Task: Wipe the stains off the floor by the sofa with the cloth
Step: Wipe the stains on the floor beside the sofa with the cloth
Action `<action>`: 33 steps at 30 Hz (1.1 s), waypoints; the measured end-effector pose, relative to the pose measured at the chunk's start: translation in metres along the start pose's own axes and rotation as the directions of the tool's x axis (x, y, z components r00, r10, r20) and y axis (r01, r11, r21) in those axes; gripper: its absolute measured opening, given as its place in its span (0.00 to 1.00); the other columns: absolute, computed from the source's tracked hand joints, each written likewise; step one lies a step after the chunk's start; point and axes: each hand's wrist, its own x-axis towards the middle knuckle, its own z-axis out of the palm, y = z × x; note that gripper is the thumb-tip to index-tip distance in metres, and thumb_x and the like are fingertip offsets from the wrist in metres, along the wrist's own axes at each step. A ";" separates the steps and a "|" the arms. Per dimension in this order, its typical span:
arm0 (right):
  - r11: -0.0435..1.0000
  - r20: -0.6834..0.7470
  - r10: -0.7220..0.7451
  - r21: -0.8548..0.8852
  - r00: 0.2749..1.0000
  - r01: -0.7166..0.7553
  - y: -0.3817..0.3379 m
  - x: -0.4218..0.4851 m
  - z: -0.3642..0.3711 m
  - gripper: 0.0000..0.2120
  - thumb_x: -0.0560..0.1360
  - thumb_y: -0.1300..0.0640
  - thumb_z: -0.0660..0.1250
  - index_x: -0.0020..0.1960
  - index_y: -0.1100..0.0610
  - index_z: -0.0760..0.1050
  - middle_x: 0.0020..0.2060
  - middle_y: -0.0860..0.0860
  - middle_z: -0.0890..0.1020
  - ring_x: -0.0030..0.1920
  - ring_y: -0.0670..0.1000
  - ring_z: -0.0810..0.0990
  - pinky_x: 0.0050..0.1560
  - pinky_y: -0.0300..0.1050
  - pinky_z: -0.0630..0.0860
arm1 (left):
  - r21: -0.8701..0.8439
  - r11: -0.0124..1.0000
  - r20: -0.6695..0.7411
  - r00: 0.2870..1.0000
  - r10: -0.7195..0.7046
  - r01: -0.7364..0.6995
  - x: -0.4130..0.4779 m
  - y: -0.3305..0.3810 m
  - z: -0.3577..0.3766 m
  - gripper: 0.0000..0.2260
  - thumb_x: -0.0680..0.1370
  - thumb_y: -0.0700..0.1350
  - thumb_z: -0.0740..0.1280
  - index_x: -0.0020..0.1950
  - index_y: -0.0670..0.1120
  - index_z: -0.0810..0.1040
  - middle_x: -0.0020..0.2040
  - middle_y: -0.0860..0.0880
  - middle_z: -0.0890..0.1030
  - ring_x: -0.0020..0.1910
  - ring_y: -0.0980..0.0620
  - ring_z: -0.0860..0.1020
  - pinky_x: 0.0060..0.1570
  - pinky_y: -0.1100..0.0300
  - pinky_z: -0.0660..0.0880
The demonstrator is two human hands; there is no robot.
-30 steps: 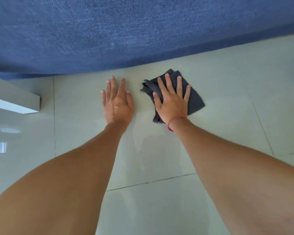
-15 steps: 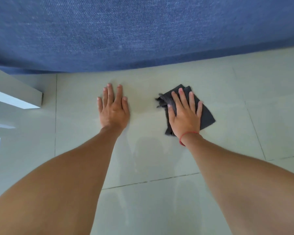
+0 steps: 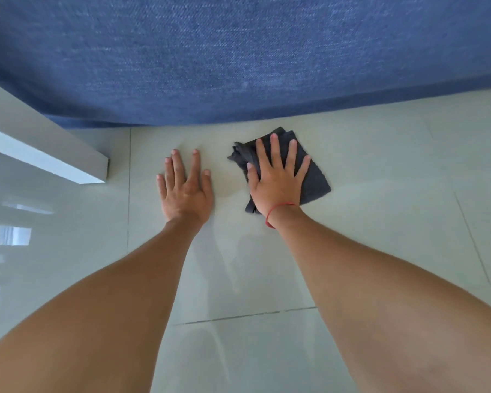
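The right hand (image 3: 277, 181) has no closed grip: its palm lies flat with fingers spread, pressing the dark grey cloth (image 3: 313, 182) to the floor (image 3: 380, 222) at centre frame, likely for even wiping pressure. The left hand (image 3: 186, 191), flat and empty just beside it, seems to brace. Glossy pale tiles run under the blue sofa (image 3: 238, 58) above; no stain is discernible.

Right hand (image 3: 277, 180) flat, fingers spread, pressing dark grey cloth (image 3: 313, 181) on pale tiled floor (image 3: 380, 194). Left hand (image 3: 185, 190) flat on bare tile just left of it, not touching cloth. Blue sofa (image 3: 238, 58) just beyond the fingertips.
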 end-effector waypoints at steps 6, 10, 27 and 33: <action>0.985 0.027 -0.174 -0.010 0.984 0.174 -0.003 -0.036 0.004 0.25 0.78 0.44 0.49 0.72 0.48 0.67 0.75 0.49 0.66 0.75 0.60 0.60 0.73 0.66 0.52 | 0.025 1.000 0.088 0.996 0.001 -0.003 0.003 0.000 -0.012 0.25 0.83 0.56 0.44 0.80 0.55 0.46 0.80 0.45 0.43 0.79 0.46 0.42 0.76 0.47 0.42; 0.979 0.110 -0.198 -0.035 0.974 0.203 0.021 -0.056 -0.007 0.27 0.78 0.43 0.43 0.75 0.44 0.58 0.78 0.44 0.56 0.78 0.54 0.52 0.76 0.58 0.45 | -0.025 0.999 0.064 0.998 -0.019 0.021 -0.005 -0.002 -0.022 0.25 0.83 0.56 0.46 0.80 0.54 0.48 0.80 0.44 0.44 0.79 0.46 0.43 0.76 0.47 0.43; 0.986 0.015 0.167 0.026 0.986 -0.167 -0.035 0.000 0.004 0.26 0.80 0.44 0.48 0.77 0.45 0.51 0.79 0.47 0.49 0.78 0.60 0.42 0.73 0.67 0.38 | -0.063 0.984 -0.039 0.985 -0.167 0.164 -0.022 -0.041 -0.006 0.23 0.83 0.54 0.44 0.79 0.59 0.48 0.80 0.47 0.43 0.79 0.47 0.42 0.76 0.47 0.38; 0.995 0.053 -0.099 -0.001 0.994 0.099 -0.059 -0.022 0.014 0.25 0.81 0.44 0.49 0.76 0.45 0.54 0.78 0.46 0.53 0.78 0.57 0.47 0.75 0.63 0.41 | -0.083 0.989 -0.002 0.992 -0.123 0.122 -0.021 -0.048 -0.011 0.23 0.83 0.54 0.45 0.79 0.58 0.48 0.81 0.47 0.44 0.79 0.47 0.43 0.77 0.47 0.40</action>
